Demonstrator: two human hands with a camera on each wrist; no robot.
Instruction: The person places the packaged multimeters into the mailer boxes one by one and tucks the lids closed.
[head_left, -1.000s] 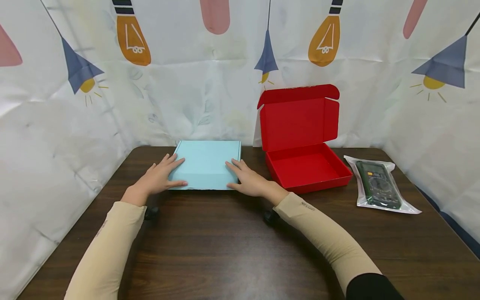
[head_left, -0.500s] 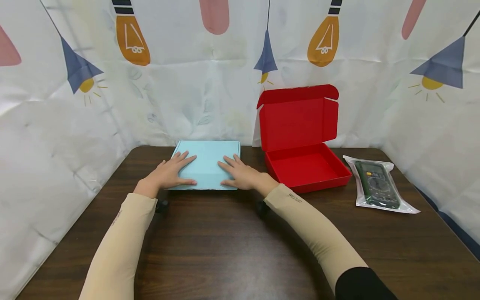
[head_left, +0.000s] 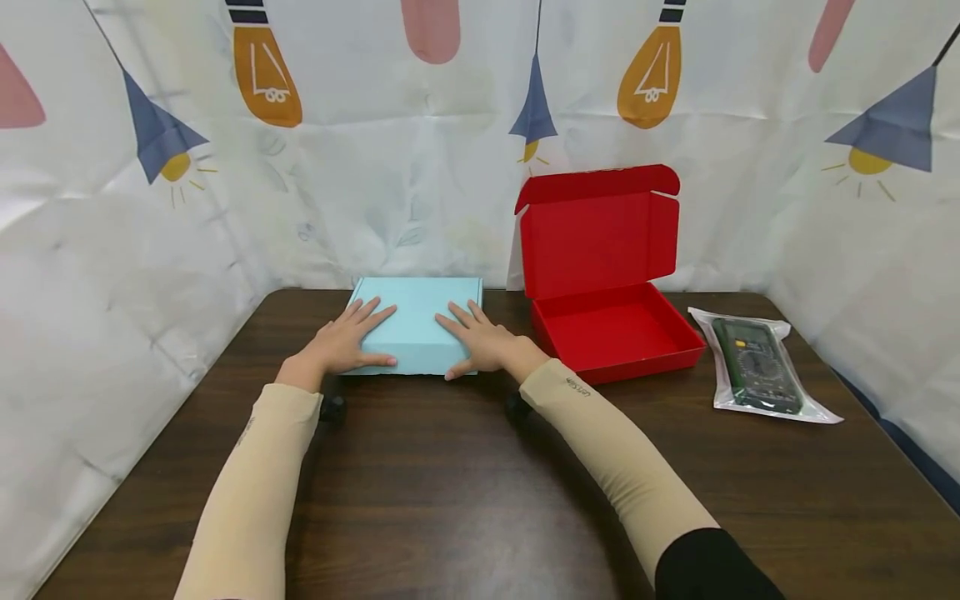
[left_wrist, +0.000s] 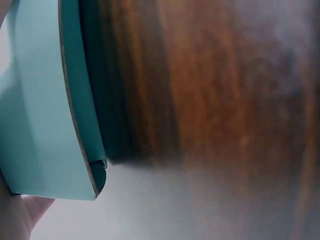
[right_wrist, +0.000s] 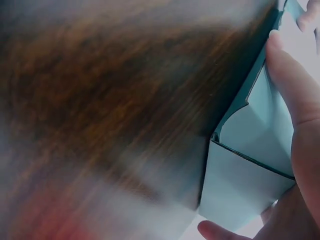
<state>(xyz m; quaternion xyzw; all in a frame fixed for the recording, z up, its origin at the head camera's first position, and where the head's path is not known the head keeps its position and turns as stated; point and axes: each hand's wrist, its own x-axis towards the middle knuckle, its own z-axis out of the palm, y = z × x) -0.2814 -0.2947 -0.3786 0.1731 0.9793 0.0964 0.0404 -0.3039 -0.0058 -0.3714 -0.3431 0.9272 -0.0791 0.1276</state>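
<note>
A light blue cardboard box lies at the back of the table with its lid down. Spread across the left part of the lid is my left hand, its fingers straight and its thumb near the front edge. My right hand rests with straight fingers on the lid's right part. In the right wrist view, the right thumb reaches the box's front edge beside a curved flap cut. In the left wrist view, a side of the blue box shows, with a narrow gap along its edge.
To the right stands an open red cardboard box, its lid raised against the printed curtain. A dark green multimeter in a clear plastic bag lies further right. Dark wood table surface stretches in front of the hands.
Both hands have slid inward over the blue lid. In the last half second the right thumb has come down to the box's front edge. The blue box keeps its place.
</note>
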